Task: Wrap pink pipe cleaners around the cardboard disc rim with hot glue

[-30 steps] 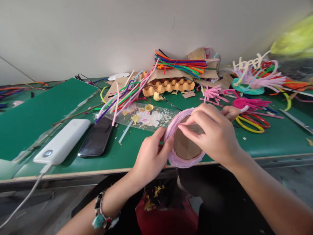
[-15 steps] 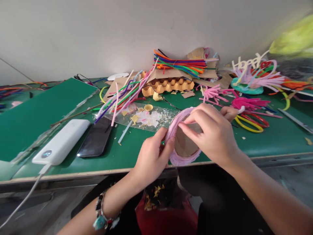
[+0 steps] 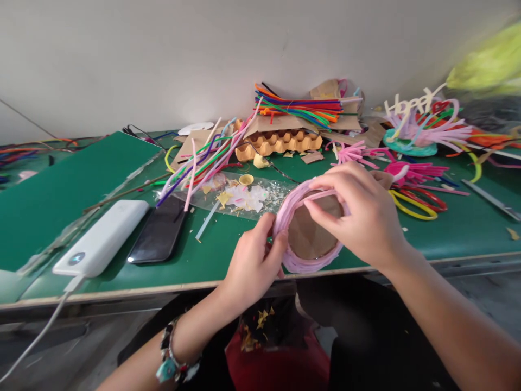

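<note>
one lilac ring (image 3: 312, 264) around a brown disc (image 3: 311, 233), at the near edge of the tabletop (image 3: 459, 231): left hand (image 3: 254, 262) gripping its left side, right hand (image 3: 361, 209) curled about a pink pipe cleaner (image 3: 323, 195) across its top.

Soft light, faint shadows, stretched edges

- Fuzzy and matt, your lilac ring (image 3: 290, 206) edges a disc (image 3: 313, 231) of matt brown cardboard.
- Smooth white plastic encases the power bank (image 3: 106, 234); the phone (image 3: 157, 232) shows you a glossy black face.
- Your green tabletop (image 3: 214, 258) is smooth, faintly shiny.
- The egg tray (image 3: 280, 144) is rough, matt pulp.
</note>
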The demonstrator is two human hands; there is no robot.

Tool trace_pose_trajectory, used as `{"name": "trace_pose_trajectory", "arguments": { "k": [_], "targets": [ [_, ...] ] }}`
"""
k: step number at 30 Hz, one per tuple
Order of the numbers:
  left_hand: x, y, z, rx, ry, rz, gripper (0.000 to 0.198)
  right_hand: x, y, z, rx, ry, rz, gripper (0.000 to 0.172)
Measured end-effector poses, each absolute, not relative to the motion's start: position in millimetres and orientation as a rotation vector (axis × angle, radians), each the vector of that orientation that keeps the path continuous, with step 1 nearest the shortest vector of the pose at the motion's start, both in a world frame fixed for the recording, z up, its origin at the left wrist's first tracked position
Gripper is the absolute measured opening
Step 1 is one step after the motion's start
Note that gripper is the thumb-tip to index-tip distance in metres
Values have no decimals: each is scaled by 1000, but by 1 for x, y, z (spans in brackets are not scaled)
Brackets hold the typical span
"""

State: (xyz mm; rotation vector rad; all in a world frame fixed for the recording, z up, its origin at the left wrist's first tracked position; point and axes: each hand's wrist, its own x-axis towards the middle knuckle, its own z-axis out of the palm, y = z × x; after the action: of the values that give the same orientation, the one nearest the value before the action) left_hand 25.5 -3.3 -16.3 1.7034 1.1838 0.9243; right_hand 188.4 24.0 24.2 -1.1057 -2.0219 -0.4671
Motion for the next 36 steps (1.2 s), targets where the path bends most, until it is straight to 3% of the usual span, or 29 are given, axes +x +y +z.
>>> {"name": "trace_pose_trajectory", "arguments": {
  "k": [7,19,24,26,29,34,36],
  "targets": [
    [25,-6,-15,1759,1160,894,18,189,26,25,-1163,-1959,-432,25],
    [24,-4,-9,1921,1203,819,15,188,24,26,-1188,-2011,-337,12],
    [18,3,-2,1925,1143,802,35,181,16,28,-1153,-2135,-293,10],
    [16,5,-1,1909,1129,816,33,178,12,29,-1135,-2198,-230,8],
    [15,6,-1,1918,1109,815,25,177,10,30,-1124,-2271,-151,9],
    [15,8,-4,1867,1094,809,28,188,15,34,-1042,-2337,102,21],
    [16,9,-4,1801,1080,839,28,193,18,36,-1032,-2258,125,16]
  ]
}}
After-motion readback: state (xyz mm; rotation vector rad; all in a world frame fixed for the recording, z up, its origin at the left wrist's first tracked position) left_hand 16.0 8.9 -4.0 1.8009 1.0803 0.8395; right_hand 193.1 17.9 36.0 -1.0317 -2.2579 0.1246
